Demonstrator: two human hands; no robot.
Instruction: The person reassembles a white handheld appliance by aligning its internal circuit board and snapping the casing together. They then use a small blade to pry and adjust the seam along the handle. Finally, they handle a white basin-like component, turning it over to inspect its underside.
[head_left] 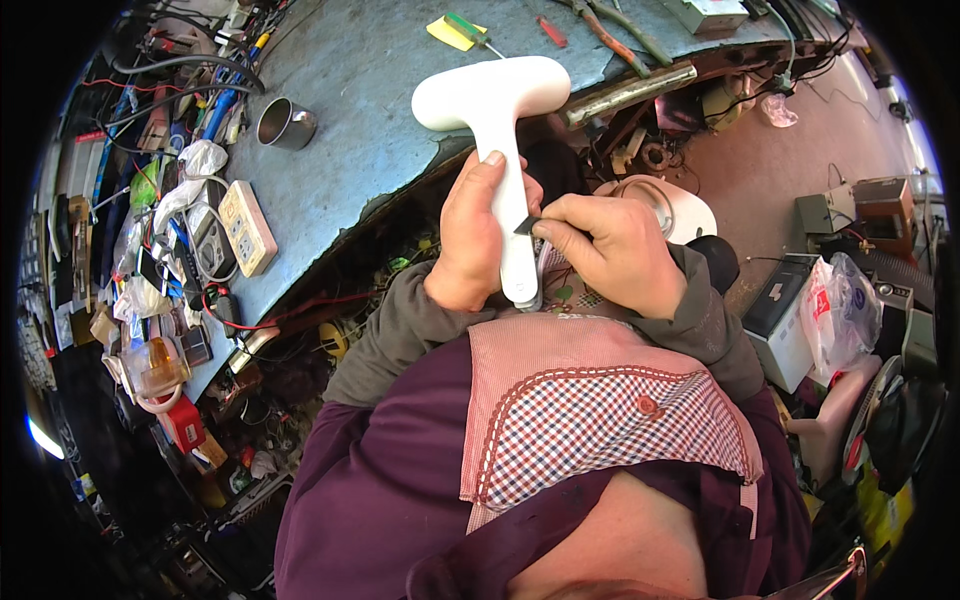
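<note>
The left hand (468, 232) was wrapped around the shaft of a white T-shaped plastic appliance (497, 120), thumb pressed flat along it, holding it upright over the lap, just clear of the edge of the blue-grey workbench (350, 130). The right hand (612, 252) was pinched shut on a small dark flat tool (527, 224), its tip set against the side of the shaft near a seam, though the view was too small to say whether it had entered a gap. The main risk looked to be a slip: with the tip pushed toward the left thumb and fingers, a sudden give in the plastic could drive it into them. Levering too hard might also crack the casing or snap a clip. Unsupported in the air, the appliance could twist in the grip and drop among the clutter beneath the bench.
</note>
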